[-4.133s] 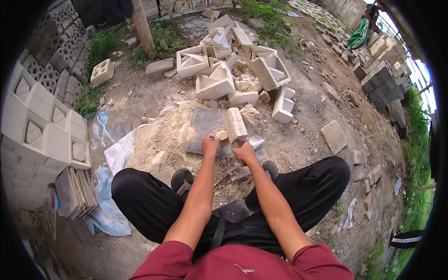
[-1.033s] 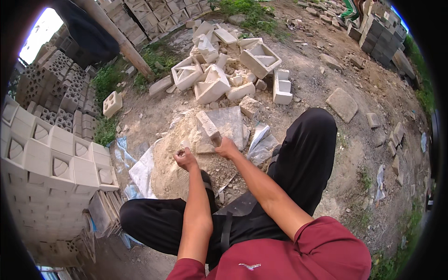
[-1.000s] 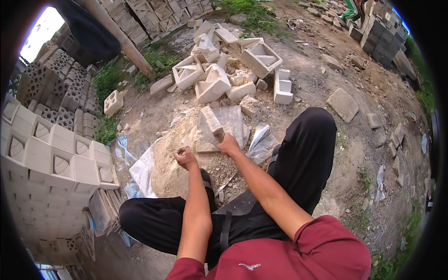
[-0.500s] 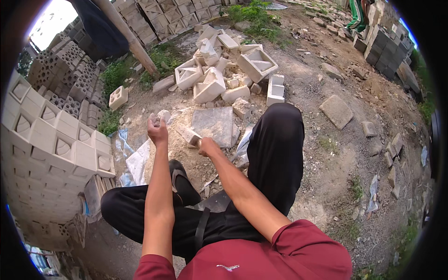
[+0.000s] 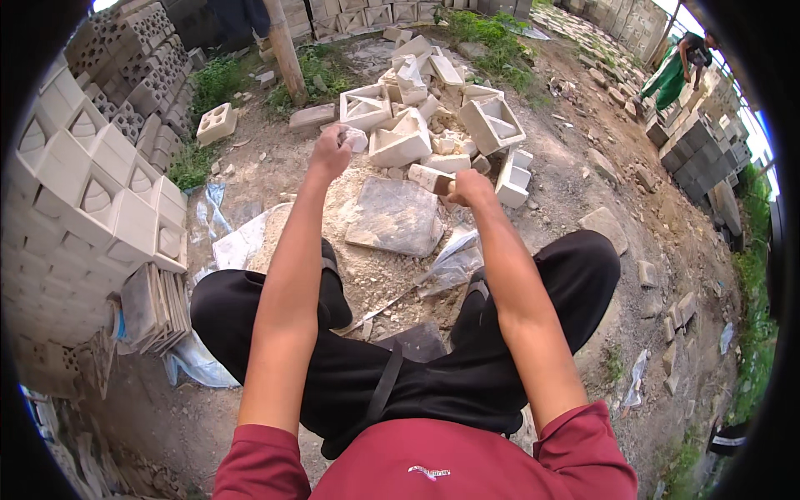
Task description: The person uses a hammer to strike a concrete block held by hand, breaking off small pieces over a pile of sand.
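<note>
My left hand [image 5: 332,152] is raised at the near left edge of the rubble, its fingers closed on a pale broken block chunk [image 5: 357,140]. My right hand [image 5: 472,188] grips a short hand tool with a flat, dust-coated blade [image 5: 427,178]; its exact kind is unclear. The blade points left, just beyond a square grey slab [image 5: 393,218] lying on the ground between my feet. Crumbs and pale powder [image 5: 333,218] surround the slab. Past both hands lies a heap of broken cream-coloured blocks, including a hollow block [image 5: 492,125] and another broken block [image 5: 400,142].
Stacked pale vent blocks [image 5: 108,208] rise on my left, with thin boards [image 5: 158,308] leaning below. A wooden post [image 5: 285,54] stands beyond. Plastic sheeting [image 5: 454,262] lies near my right foot. At far right, a person in green trousers [image 5: 667,79] is beside grey blocks [image 5: 696,137].
Both hands have moved forward toward the rubble, the left with its chunk, the right with the tool, now also farther right. My right knee has swung outward, and the view has shifted.
</note>
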Demonstrator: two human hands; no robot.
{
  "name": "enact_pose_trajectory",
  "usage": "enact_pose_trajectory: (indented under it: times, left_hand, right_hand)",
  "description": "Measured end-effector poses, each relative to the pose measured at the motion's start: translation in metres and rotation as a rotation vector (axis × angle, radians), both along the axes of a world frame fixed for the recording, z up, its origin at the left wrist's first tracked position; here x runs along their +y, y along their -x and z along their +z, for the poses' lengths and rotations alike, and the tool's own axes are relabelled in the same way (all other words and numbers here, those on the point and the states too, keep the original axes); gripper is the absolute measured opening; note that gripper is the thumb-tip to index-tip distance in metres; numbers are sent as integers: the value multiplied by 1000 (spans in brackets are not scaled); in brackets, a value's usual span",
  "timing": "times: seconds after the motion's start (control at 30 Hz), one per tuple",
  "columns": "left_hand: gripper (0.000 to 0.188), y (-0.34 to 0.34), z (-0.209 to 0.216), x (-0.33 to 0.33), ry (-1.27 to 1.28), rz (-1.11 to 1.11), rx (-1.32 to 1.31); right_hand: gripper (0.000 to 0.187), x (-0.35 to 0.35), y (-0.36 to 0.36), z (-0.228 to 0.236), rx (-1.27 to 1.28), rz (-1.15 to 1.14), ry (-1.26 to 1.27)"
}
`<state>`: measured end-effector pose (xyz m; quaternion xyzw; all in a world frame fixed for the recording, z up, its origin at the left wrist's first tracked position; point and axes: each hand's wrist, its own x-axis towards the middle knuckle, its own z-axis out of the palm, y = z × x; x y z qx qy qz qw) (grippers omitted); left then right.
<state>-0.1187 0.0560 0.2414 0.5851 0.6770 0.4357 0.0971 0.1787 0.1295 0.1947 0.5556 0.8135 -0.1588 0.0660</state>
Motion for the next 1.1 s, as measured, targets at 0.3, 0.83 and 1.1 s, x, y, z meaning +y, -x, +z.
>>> enact_pose_trajectory:
  times: [0.3, 0.83, 1.1]
  left_hand:
    - [30, -39, -117, 28, 513, -211, 133]
    - [24, -74, -230, 145, 504, -179, -157]
    - [32, -99, -274, 192, 553, 80, -137]
  right_hand:
    - [39, 35, -18, 32, -605, 491, 84]
    - [22, 117, 13, -51, -274, 669, 267]
    - [44, 145, 21, -124, 474, 238, 92]
